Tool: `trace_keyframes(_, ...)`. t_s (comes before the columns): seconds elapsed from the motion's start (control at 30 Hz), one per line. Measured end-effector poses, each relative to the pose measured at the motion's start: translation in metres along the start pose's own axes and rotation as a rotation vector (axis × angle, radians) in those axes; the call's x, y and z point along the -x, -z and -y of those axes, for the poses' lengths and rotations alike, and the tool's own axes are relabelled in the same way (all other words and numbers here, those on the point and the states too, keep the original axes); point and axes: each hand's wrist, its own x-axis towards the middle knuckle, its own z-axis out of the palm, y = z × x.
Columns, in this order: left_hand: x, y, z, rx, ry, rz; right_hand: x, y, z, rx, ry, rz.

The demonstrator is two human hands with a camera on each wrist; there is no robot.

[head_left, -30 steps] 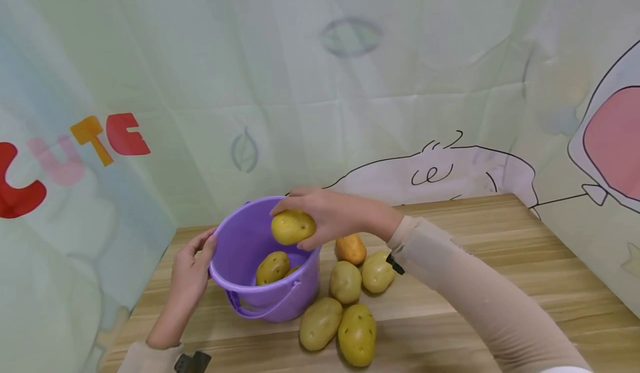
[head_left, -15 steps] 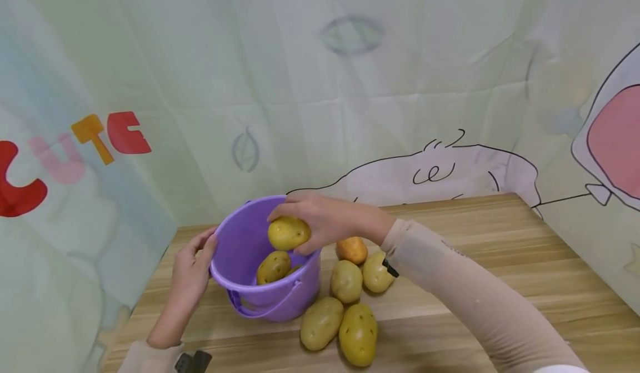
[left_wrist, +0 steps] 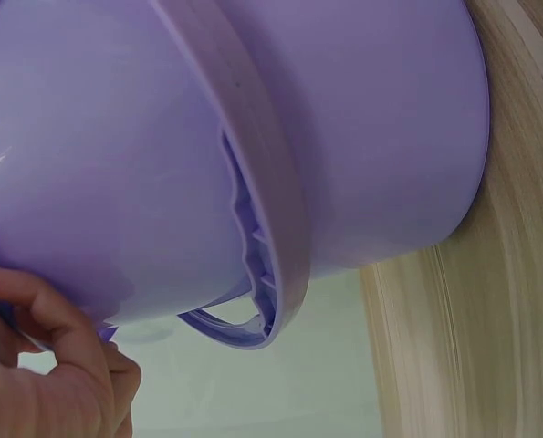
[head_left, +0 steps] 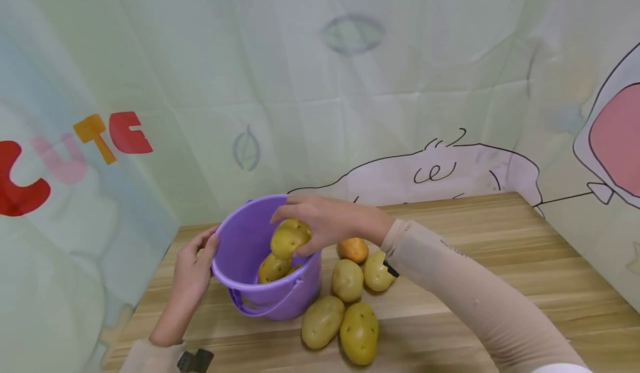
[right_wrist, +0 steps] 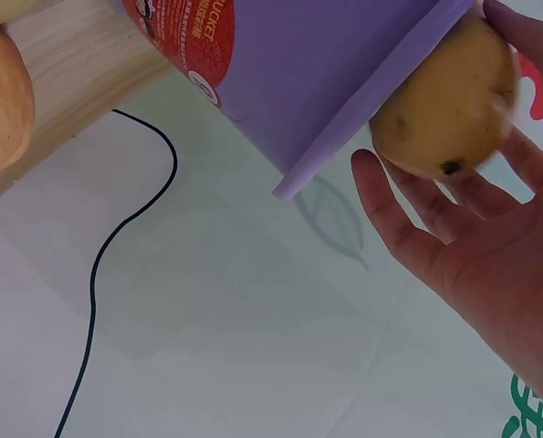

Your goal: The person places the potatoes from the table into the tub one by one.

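My left hand (head_left: 192, 264) grips the rim of a purple bucket (head_left: 300, 298) at its left side; the left wrist view shows its fingers curled over that edge. The bucket leans on the wooden table, mouth toward me. Inside the mouth, my right hand (head_left: 320, 220) has its fingers spread loosely about a yellow potato (head_left: 289, 240). This potato looks blurred in the right wrist view, while the hand (right_wrist: 490, 237) is sharp, with gaps by the fingertips. Below it lies another potato (head_left: 272, 269) in the bucket, with part of one more beside it.
Right of the bucket, several potatoes lie on the wooden table (head_left: 450, 317): two in front (head_left: 322, 323), two paler ones (head_left: 347, 280) behind. An orange, rounded piece (head_left: 353, 249) sits farther back. A printed cloth (head_left: 300, 84) hangs behind the table.
My right hand dipped slightly into the bucket with the potato. The potato has since turned and dropped a little, and the fingertips have come away from its top. The left hand stays at the rim.
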Motion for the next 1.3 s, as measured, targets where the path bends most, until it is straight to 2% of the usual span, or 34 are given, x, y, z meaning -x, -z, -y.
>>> trace_keyframes(0.27,-0.001,-0.001,0.000,-0.001,0.004,0.001,0.006,0.002,-0.005,-0.028,-0.031,0.012)
trace_keyframes(0.63,0.000,-0.001,0.000,-0.005,0.002,-0.002,0.017,0.001,-0.013,-0.046,-0.001,-0.081)
trace_keyframes(1.3,0.001,-0.001,-0.001,-0.006,-0.002,0.005,0.041,0.013,-0.021,-0.102,-0.028,-0.157)
